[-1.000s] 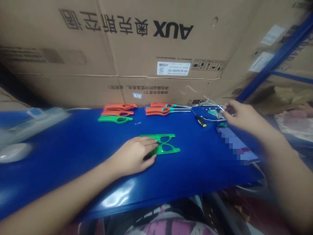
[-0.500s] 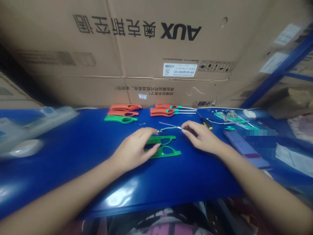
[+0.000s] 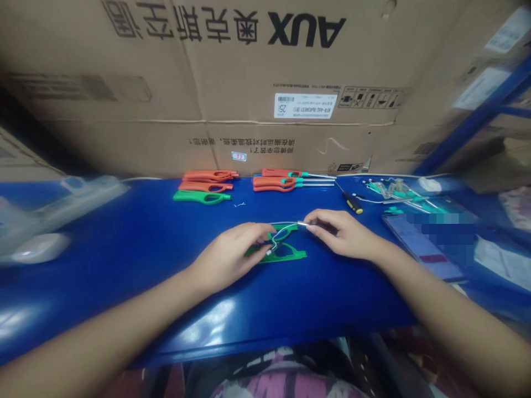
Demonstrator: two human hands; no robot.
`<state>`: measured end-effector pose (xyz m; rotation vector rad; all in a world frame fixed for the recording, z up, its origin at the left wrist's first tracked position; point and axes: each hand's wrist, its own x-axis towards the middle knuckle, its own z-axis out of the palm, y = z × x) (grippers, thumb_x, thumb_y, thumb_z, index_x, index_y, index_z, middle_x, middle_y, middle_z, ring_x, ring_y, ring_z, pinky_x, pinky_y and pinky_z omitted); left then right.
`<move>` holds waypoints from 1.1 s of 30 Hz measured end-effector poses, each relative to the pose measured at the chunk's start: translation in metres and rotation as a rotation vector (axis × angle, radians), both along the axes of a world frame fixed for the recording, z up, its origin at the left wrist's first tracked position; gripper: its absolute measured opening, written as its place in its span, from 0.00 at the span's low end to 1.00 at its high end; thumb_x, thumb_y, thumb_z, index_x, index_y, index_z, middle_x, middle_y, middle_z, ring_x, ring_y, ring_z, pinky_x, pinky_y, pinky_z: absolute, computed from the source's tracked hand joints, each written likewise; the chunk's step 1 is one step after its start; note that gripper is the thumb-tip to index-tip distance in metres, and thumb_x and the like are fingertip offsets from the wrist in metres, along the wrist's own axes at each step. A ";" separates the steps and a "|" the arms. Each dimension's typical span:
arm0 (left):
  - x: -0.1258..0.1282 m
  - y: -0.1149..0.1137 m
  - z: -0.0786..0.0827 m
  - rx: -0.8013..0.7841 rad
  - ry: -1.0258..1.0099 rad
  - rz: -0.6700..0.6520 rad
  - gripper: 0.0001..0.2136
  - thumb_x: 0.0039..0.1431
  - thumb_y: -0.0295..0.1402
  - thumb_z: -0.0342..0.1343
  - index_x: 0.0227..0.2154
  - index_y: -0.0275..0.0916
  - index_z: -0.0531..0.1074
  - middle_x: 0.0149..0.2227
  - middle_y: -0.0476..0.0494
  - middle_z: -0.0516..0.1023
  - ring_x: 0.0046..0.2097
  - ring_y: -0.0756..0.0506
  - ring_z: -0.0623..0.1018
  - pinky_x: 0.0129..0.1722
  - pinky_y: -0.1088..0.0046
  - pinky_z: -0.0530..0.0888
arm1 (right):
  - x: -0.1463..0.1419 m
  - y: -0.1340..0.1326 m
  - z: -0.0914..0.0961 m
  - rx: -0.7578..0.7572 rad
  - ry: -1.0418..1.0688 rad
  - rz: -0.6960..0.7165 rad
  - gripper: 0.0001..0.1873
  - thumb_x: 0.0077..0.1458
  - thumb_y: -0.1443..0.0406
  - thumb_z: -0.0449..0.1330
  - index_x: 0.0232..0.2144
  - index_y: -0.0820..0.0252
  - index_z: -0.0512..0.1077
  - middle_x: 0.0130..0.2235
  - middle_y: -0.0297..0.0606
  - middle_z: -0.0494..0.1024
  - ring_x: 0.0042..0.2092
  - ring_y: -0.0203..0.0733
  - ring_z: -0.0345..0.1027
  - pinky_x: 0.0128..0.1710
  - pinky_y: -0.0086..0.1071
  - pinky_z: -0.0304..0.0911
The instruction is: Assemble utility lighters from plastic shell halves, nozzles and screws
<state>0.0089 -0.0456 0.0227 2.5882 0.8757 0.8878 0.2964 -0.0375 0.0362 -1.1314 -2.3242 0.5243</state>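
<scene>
My right hand (image 3: 346, 233) pinches the end of a thin metal tube (image 3: 302, 223) between thumb and fingers. From the tube, thin wires (image 3: 285, 227) run left toward my left hand (image 3: 234, 254), one ending in a small white connector (image 3: 269, 252) by the thumb tip. The left thumb and index finger are apart and curved around the wire end; whether they touch it is unclear. Beneath lie two green plastic handle shells, the far one (image 3: 293, 227) and the near one (image 3: 296, 255), partly hidden by the left hand.
Orange handles (image 3: 203, 186) and a green handle (image 3: 188, 197) lie at the back, beside orange lighters with metal tubes (image 3: 274, 184). On the right are a yellow-black screwdriver (image 3: 352, 203), teal-and-metal parts (image 3: 398, 190) and a phone (image 3: 418, 249). A cardboard box (image 3: 232, 110) stands behind.
The wire's connector end has moved down from the left index fingertip to beside the thumb. The tube in my right hand has shifted slightly left and down. The view has tilted a little.
</scene>
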 end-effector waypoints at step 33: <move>0.004 0.003 -0.004 0.001 0.033 -0.033 0.08 0.65 0.29 0.56 0.41 0.36 0.79 0.39 0.43 0.80 0.38 0.48 0.79 0.39 0.74 0.76 | 0.008 -0.005 0.015 -0.292 -0.080 0.211 0.09 0.61 0.62 0.61 0.39 0.61 0.78 0.38 0.38 0.77 0.37 0.36 0.69 0.39 0.30 0.64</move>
